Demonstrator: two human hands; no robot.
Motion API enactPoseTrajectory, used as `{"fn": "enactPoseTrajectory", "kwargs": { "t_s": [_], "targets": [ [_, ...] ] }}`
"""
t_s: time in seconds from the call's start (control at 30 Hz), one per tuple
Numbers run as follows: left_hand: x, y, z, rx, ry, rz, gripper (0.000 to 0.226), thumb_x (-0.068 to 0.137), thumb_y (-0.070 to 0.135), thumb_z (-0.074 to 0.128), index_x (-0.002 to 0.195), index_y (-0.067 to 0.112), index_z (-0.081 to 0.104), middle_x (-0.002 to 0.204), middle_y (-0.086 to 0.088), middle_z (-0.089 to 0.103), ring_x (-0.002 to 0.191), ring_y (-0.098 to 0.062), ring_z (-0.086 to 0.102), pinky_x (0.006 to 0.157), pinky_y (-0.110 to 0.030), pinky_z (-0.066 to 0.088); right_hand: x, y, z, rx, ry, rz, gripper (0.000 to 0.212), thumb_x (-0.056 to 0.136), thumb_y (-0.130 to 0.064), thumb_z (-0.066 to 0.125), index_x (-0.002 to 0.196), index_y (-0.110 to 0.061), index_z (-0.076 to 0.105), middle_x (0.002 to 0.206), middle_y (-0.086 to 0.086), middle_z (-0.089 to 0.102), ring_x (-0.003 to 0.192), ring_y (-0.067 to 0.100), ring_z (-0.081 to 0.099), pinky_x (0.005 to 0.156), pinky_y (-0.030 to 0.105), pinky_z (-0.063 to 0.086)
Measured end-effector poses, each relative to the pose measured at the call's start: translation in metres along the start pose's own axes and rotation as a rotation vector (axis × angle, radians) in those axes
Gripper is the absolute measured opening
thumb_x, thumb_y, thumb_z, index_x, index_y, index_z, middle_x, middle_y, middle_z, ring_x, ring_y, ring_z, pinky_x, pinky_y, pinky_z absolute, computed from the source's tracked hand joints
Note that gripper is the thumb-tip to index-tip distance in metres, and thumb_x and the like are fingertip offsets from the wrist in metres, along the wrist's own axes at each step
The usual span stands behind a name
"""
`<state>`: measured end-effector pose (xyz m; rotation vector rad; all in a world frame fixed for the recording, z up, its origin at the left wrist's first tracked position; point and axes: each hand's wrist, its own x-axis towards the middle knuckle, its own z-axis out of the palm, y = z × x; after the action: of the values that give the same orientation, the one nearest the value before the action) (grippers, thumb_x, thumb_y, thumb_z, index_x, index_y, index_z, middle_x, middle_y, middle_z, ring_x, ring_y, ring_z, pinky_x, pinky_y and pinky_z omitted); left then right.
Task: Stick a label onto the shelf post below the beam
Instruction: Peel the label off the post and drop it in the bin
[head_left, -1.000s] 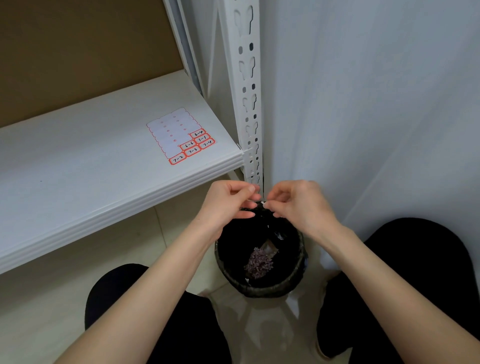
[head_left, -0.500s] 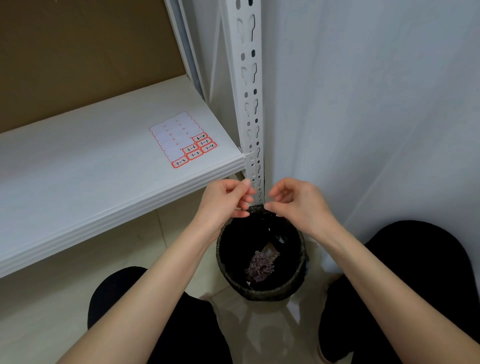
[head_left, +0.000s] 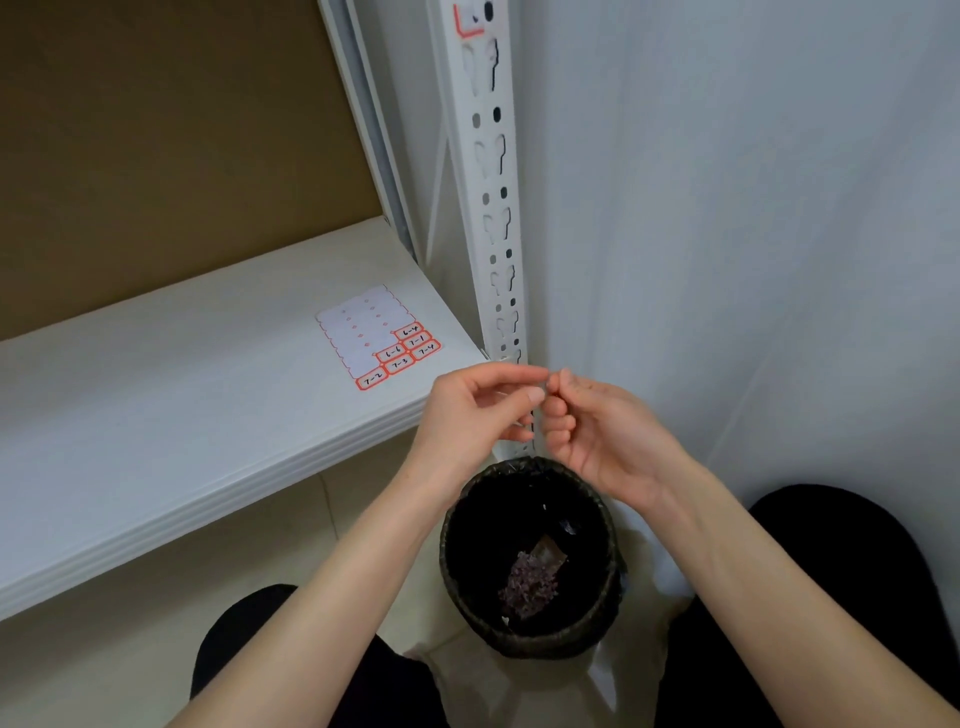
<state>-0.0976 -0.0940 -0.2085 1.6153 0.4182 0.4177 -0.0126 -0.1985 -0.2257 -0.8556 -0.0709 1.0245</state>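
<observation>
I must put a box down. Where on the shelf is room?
Free: the shelf board left of the label sheet, back to the brown panel. Crowded: by the post, where left hand and right hand meet above the bin.

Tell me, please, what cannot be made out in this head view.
All in the head view:
Whether a label is pinched where the left hand and right hand meet: the fingertips hide it.
The shelf post just below the beam: both hands cover it.
The red-edged label high on the post: cut off by the top edge.
The bin: contents too dark to identify.
</observation>
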Motion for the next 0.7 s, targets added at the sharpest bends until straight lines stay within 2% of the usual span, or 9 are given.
{"fn": "enactPoseTrajectory", "kwargs": {
  "t_s": [0.1,0.17,0.3,0.4,0.47,0.57,0.7],
  "targets": [
    [0.001,0.006,0.002,0.01,0.036,0.04,0.022,0.092,-0.001,0.054,0.093,0.013,0.071,0.071,-0.002,0.065,0.057,-0.003,0.055,0.055,-0.018,0.052,-0.003,-0.003,0.005,-0.044,0.052,-0.047,0.034,0.094,-0.031,0.05,0.066,-0.014,0.05,0.052,-0.002,0.038,0.041,0.005,0.032,0.036,0.013,0.03],
    [0.007,0.02,0.001,0.032,0.063,0.084,0.023,0.095,0.001,0.05,0.095,0.012,0.07,0.068,0.003,0.064,0.058,-0.004,0.055,0.056,-0.019,0.053,-0.003,-0.009,0.011,-0.109,0.081,-0.15,0.036,0.094,-0.029,0.051,0.063,-0.013,0.048,0.054,-0.001,0.035,0.042,0.007,0.03,0.037,0.015,0.027],
    [0.028,0.066,-0.006,0.046,0.127,0.215,0.022,0.095,0.006,0.051,0.093,0.015,0.07,0.073,0.001,0.064,0.065,-0.007,0.056,0.059,-0.021,0.054,-0.002,-0.038,0.043,-0.145,-0.01,-0.364,0.013,0.092,-0.012,0.054,0.079,-0.012,0.059,0.061,-0.001,0.047,0.046,0.007,0.038,0.042,0.016,0.035],
    [0.039,0.097,-0.008,0.032,0.131,0.289,0.015,0.09,0.007,0.061,0.095,0.016,0.071,0.075,0.003,0.067,0.066,-0.004,0.059,0.059,-0.02,0.054,-0.001,-0.061,0.068,-0.158,-0.109,-0.451,0.006,0.079,-0.014,0.064,0.077,-0.011,0.059,0.058,-0.003,0.049,0.047,0.005,0.041,0.044,0.015,0.038],
    [0.04,0.109,-0.007,0.048,0.114,0.307,0.013,0.088,0.008,0.063,0.095,0.014,0.072,0.074,0.006,0.07,0.069,-0.004,0.064,0.062,-0.02,0.054,0.0,-0.069,0.076,-0.209,-0.129,-0.494,0.006,0.079,-0.016,0.063,0.079,-0.009,0.063,0.057,-0.005,0.053,0.048,0.004,0.043,0.045,0.015,0.039],
    [0.038,0.115,-0.006,0.023,0.151,0.292,0.012,0.084,0.004,0.066,0.091,0.011,0.074,0.08,-0.002,0.074,0.074,-0.012,0.07,0.063,-0.02,0.056,0.0,-0.073,0.078,-0.365,-0.064,-0.607,0.016,0.089,-0.011,0.058,0.078,-0.014,0.069,0.058,-0.004,0.055,0.05,0.006,0.044,0.047,0.017,0.04],
    [0.039,0.116,-0.007,-0.01,0.192,0.229,0.008,0.081,0.004,0.069,0.088,0.006,0.074,0.073,-0.008,0.073,0.065,-0.015,0.069,0.058,-0.019,0.055,-0.002,-0.071,0.078,-0.445,-0.049,-0.677,0.026,0.091,-0.01,0.057,0.074,-0.021,0.073,0.059,-0.002,0.056,0.051,0.007,0.045,0.049,0.019,0.039]
  ]
}}
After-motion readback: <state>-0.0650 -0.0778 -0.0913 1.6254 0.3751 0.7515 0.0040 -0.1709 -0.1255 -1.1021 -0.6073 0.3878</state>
